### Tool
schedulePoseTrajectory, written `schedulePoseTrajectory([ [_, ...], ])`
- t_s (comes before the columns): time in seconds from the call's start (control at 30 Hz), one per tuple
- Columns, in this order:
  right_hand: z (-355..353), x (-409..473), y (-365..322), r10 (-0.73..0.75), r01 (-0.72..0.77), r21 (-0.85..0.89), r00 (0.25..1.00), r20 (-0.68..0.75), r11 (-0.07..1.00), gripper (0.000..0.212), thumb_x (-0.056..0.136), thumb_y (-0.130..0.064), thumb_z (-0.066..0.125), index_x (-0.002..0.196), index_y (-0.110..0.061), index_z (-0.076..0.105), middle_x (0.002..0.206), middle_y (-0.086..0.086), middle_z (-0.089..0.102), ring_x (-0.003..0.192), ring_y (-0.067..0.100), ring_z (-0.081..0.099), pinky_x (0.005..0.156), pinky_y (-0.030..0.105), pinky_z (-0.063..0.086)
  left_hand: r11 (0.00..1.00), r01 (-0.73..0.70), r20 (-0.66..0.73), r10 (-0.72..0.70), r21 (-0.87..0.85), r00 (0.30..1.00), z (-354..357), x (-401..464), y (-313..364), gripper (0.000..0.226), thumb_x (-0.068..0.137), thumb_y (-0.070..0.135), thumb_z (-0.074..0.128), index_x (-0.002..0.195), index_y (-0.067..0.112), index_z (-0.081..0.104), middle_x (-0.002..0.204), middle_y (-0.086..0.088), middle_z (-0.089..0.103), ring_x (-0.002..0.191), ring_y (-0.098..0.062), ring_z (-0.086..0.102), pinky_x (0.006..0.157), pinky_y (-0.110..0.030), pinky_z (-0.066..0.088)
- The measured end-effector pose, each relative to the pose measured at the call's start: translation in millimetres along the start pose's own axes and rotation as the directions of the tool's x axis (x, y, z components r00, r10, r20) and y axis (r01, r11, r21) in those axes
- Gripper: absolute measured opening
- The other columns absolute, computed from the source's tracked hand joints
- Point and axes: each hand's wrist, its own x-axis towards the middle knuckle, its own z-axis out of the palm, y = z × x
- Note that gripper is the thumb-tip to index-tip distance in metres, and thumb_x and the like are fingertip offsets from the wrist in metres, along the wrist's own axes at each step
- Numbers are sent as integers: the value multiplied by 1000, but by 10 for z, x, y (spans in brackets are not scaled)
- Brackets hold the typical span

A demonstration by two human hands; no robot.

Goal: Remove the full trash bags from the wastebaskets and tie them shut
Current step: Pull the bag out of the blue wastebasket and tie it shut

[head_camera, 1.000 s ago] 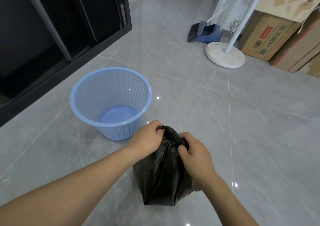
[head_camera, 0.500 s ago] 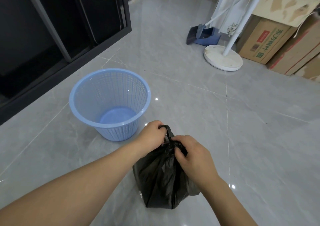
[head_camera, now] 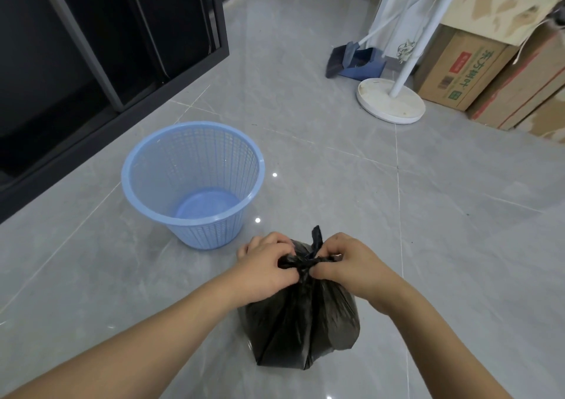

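A grey tiled floor (head_camera: 336, 166) fills most of the frame, with a dark sliding-door frame (head_camera: 122, 62) across the upper left and cardboard boxes (head_camera: 464, 74) stacked at the upper right. In front of the boxes stands a white pole on a round base (head_camera: 391, 105), and a blue dustpan (head_camera: 357, 65) lies just behind it. Left of centre sits the blue mesh wastebasket (head_camera: 192, 184), upright and with no liner in it. The black trash bag (head_camera: 299, 322) stands on the floor at lower centre, near the basket but apart from it. At its neck the left hand (head_camera: 266, 270) and the right hand (head_camera: 351, 264) each pinch a twisted tail of plastic, fingers curled tight, with the crossing drawn between them and one loose end sticking up. To finish the knot well, the tails want pulling straight apart and level, low against the gathered neck, so it cinches without tearing the thin film.
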Motion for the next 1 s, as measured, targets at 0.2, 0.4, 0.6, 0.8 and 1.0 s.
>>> schedulePoseTrajectory([
  [0.2,-81,-82,-42,63,-113,238,976,209,965,13,69,-20,69,74,-8,66,71,0,57,53,9,47,45,18,32,948,-179,-143,221,264,965,8,-11,-17,25,75,49,41,86,31,55,109,26,47,113,-5,33,101,-31,6],
  [0.4,-93,-88,-13,70,-176,455,968,240,873,25,81,-24,58,64,-19,40,53,-4,25,46,14,16,41,24,16,917,-214,-208,294,336,933,-57,-5,102,13,82,37,45,93,33,52,108,19,48,114,-9,36,108,-44,13],
  [0.6,-119,-37,15,139,-239,568,967,213,787,26,88,-12,60,112,-3,66,60,-2,40,45,9,22,40,21,17,984,-172,-303,178,47,936,-71,-153,29,30,75,39,48,102,36,37,105,17,39,106,-7,38,101,-30,23],
  [0.8,-138,36,15,157,-233,669,972,173,706,33,88,-3,59,120,3,61,61,-1,44,38,6,22,34,18,16,985,-146,-302,166,86,939,70,-235,-84,19,82,56,49,81,38,45,101,25,40,104,0,35,101,-30,19],
  [1.0,-161,52,74,190,-218,730,974,121,648,30,94,-15,55,115,3,66,60,-1,33,39,6,18,31,18,18,984,-158,-337,178,87,925,67,-179,-53,15,85,55,45,89,40,49,100,25,44,103,0,39,99,-30,21],
])
